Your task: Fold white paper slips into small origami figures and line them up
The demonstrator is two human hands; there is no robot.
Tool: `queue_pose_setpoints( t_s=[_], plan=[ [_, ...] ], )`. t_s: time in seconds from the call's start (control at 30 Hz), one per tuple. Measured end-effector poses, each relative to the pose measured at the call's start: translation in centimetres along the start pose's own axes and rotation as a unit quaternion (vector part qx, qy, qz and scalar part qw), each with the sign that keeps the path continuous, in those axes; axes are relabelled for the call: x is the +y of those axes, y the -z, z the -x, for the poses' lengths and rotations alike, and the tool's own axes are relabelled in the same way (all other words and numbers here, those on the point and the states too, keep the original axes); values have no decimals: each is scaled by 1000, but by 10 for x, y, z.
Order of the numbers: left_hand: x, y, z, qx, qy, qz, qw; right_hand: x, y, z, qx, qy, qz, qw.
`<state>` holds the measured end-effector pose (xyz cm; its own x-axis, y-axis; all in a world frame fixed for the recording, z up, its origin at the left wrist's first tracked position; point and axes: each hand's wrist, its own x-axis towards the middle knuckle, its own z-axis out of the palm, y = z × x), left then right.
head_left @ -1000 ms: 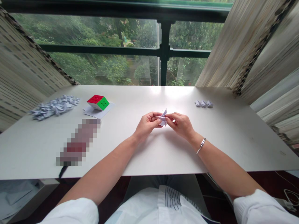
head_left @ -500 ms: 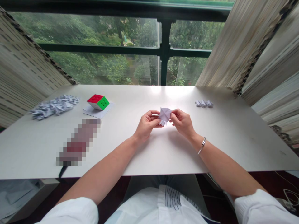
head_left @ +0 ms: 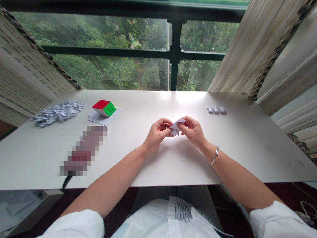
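Note:
Between my hands, just above the white table (head_left: pixel 158 165), is a small piece of folded white paper (head_left: pixel 177 126). My left hand (head_left: pixel 158 132) pinches its left edge with thumb and fingers. On the other side, my right hand (head_left: pixel 194 130) grips the upper right part, its thumb lying on the paper's face. The upper flap slants over, and small pointed folds stick out below it. The fingertips behind the paper are partly hidden.
A heap of folded paper pieces (head_left: pixel 59 113) lies at the far left. Near it a Rubik's cube (head_left: pixel 104 108) sits on white paper sheets (head_left: pixel 112 119). A blurred-out object (head_left: pixel 84 150) is in front of them. Several small folded papers (head_left: pixel 217 110) stand in a row at right.
The paper's upper flap has tilted over to the right and looks narrower. My right thumb has moved onto its face. Both hands remain in about the same place.

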<state>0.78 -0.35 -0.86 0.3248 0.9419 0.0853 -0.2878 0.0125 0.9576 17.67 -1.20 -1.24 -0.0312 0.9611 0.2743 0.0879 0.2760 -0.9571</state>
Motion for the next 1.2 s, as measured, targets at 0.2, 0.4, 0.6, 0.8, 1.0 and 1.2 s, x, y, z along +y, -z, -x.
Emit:
queue_pose_setpoints(
  t_s=[0.2, 0.4, 0.6, 0.8, 1.0, 1.2],
  plan=[
    [2, -3, 2, 4, 0, -30, 1000, 0, 0, -1, 3, 17, -5, 1000],
    [2, -1, 3, -7, 15, -54, 998, 0, 1, 0, -5, 24, -8, 1000],
    [3, 1, 2, -12, 27, -38, 999, 1, 0, 0, -5, 30, 1, 1000],
    [4, 1, 2, -25, 49, -21, 998, 2, -1, 1, 6, 41, 21, 999],
    [2, 3, 0, -19, 62, -33, 997, 1, 0, 2, -6, 52, 52, 997],
    [5, 4, -1, 6, 41, -21, 999, 3, 1, 1, -14, 40, 31, 999]
  ],
)
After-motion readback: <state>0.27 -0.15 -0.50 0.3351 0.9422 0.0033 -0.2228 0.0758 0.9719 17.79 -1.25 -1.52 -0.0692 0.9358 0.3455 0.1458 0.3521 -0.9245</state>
